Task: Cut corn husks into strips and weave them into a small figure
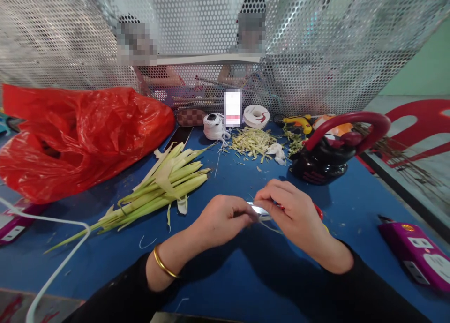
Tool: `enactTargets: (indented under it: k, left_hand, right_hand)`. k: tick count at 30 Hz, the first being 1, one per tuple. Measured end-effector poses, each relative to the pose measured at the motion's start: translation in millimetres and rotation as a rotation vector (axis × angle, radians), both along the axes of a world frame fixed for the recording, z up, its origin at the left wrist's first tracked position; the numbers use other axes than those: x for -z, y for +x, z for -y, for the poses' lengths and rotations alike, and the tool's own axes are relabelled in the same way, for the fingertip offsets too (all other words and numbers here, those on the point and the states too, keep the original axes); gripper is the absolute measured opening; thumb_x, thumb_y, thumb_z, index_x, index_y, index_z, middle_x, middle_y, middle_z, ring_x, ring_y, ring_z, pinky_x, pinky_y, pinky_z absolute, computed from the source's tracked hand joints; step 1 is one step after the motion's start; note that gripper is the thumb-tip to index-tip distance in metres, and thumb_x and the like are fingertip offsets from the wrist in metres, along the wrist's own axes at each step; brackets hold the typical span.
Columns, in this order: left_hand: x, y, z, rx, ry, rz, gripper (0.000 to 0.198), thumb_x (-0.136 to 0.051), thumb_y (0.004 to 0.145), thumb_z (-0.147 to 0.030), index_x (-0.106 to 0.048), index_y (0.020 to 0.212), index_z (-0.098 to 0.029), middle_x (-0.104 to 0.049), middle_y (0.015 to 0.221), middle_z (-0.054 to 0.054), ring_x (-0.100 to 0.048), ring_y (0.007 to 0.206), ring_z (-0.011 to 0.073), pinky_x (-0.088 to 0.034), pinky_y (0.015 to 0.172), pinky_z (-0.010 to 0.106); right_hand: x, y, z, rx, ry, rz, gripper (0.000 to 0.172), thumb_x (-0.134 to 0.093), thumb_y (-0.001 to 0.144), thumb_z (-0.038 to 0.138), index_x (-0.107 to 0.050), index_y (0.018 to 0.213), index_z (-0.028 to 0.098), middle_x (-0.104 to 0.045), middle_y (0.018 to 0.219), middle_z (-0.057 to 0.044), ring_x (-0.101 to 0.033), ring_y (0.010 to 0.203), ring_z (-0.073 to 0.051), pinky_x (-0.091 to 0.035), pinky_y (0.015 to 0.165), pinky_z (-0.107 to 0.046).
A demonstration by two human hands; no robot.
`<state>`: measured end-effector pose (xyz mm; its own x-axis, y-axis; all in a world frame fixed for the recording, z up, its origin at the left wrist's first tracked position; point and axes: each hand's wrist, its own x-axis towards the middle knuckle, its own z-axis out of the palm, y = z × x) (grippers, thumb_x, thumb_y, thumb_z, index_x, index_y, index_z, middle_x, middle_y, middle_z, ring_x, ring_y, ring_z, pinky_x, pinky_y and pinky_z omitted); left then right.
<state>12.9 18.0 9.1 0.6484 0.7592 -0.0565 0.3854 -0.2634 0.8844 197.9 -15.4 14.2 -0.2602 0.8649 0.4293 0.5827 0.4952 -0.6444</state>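
Observation:
My left hand and my right hand meet over the blue table, both closed in a pinch. Between their fingertips shows a short pale strip with a thin thread or leaf sliver hanging below it. A red-handled tool peeks out from under my right hand; whether the fingers grip it is unclear. A bundle of long green-yellow leaf strips lies to the left of my left hand. A gold bangle sits on my left wrist.
A red plastic bag fills the left. At the back stand a spool of white thread, a tape roll, a phone, leaf trimmings and a black red-handled holder. Purple power strips lie right and left. Two people sit behind the perforated screen.

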Motion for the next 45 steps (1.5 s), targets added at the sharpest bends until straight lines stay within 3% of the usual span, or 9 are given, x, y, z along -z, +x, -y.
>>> enactTargets:
  k: [3, 7, 9, 12, 19, 24, 28, 40, 45]
  left_hand:
    - [-2.3, 1, 1, 0.093, -0.168, 0.110, 0.014, -0.061, 0.080, -0.019, -0.073, 0.074, -0.015, -0.068, 0.070, 0.002, -0.061, 0.068, 0.0137, -0.046, 0.068, 0.024]
    - [-6.3, 2, 4, -0.008, -0.383, 0.224, 0.009, -0.065, 0.078, -0.023, -0.068, 0.076, -0.015, -0.063, 0.065, -0.001, -0.055, 0.059, 0.0106, -0.042, 0.057, 0.022]
    - [-7.5, 2, 4, -0.089, -0.361, 0.239, 0.010, -0.064, 0.079, -0.025, -0.066, 0.077, -0.016, -0.061, 0.063, -0.002, -0.050, 0.056, 0.0095, -0.038, 0.054, 0.021]
    - [-6.4, 2, 3, -0.197, -0.205, 0.255, 0.013, -0.061, 0.084, -0.028, -0.064, 0.078, -0.017, -0.060, 0.064, -0.002, -0.048, 0.056, 0.0095, -0.036, 0.053, 0.021]
    - [3.5, 0, 3, -0.402, 0.122, 0.219, 0.011, -0.061, 0.084, -0.022, -0.070, 0.081, -0.017, -0.067, 0.074, 0.001, -0.058, 0.070, 0.0131, -0.043, 0.065, 0.024]
    - [4.9, 6, 1, -0.482, -0.194, 0.329, 0.012, -0.067, 0.077, -0.020, -0.076, 0.083, -0.016, -0.072, 0.076, 0.003, -0.061, 0.070, 0.0138, -0.047, 0.067, 0.024]
    - [3.4, 8, 0, -0.514, -0.415, 0.453, 0.009, -0.070, 0.073, -0.022, -0.073, 0.077, -0.015, -0.067, 0.067, 0.000, -0.056, 0.062, 0.0105, -0.047, 0.063, 0.023]
    - [7.3, 10, 1, -0.506, -0.383, 0.451, 0.009, -0.072, 0.072, -0.023, -0.071, 0.075, -0.014, -0.061, 0.064, -0.002, -0.051, 0.061, 0.0093, -0.042, 0.061, 0.022]
    - [9.5, 8, 1, -0.476, -0.596, 0.594, 0.017, -0.075, 0.073, -0.028, -0.070, 0.077, -0.013, -0.061, 0.063, -0.001, -0.053, 0.056, 0.0082, -0.043, 0.059, 0.022]
  right_hand:
    - [1.6, 2, -6, 0.000, -0.183, -0.117, 0.017, -0.058, 0.088, 0.017, -0.063, 0.072, 0.020, -0.061, 0.072, 0.001, -0.055, 0.069, -0.014, -0.039, 0.065, -0.028]
    - [9.0, 1, -12, 0.044, -0.559, -0.415, 0.015, -0.064, 0.080, 0.028, -0.063, 0.067, 0.020, -0.059, 0.062, 0.002, -0.050, 0.059, -0.013, -0.038, 0.057, -0.027]
    - [13.1, -3, -14, 0.032, -0.714, -0.579, 0.018, -0.068, 0.076, 0.033, -0.063, 0.065, 0.019, -0.056, 0.058, 0.003, -0.046, 0.054, -0.012, -0.036, 0.053, -0.026]
    - [18.8, -12, -12, -0.011, -0.775, -0.687, 0.020, -0.072, 0.071, 0.036, -0.065, 0.065, 0.018, -0.056, 0.060, 0.002, -0.046, 0.055, -0.011, -0.036, 0.054, -0.026]
    - [25.3, -28, 3, 0.090, -0.632, -0.571, 0.025, -0.063, 0.082, 0.039, -0.062, 0.069, 0.018, -0.053, 0.058, 0.003, -0.047, 0.055, -0.012, -0.037, 0.055, -0.026]
    - [23.8, -29, 12, 0.131, -0.370, -0.335, 0.018, -0.056, 0.090, 0.029, -0.063, 0.077, 0.020, -0.058, 0.065, 0.001, -0.053, 0.062, -0.015, -0.041, 0.060, -0.027]
    - [24.8, -28, 15, 0.077, -0.202, -0.227, 0.012, -0.055, 0.094, 0.023, -0.064, 0.086, 0.021, -0.063, 0.078, -0.001, -0.056, 0.071, -0.016, -0.043, 0.066, -0.028]
    - [21.3, -24, 16, -0.034, -0.020, -0.093, 0.017, -0.048, 0.095, 0.013, -0.056, 0.084, 0.021, -0.057, 0.075, -0.002, -0.051, 0.069, -0.017, -0.041, 0.064, -0.031]
    - [17.2, -23, 12, 0.015, 0.015, -0.263, 0.015, -0.052, 0.094, 0.014, -0.061, 0.083, 0.021, -0.064, 0.092, -0.006, -0.061, 0.087, -0.019, -0.048, 0.077, -0.032]
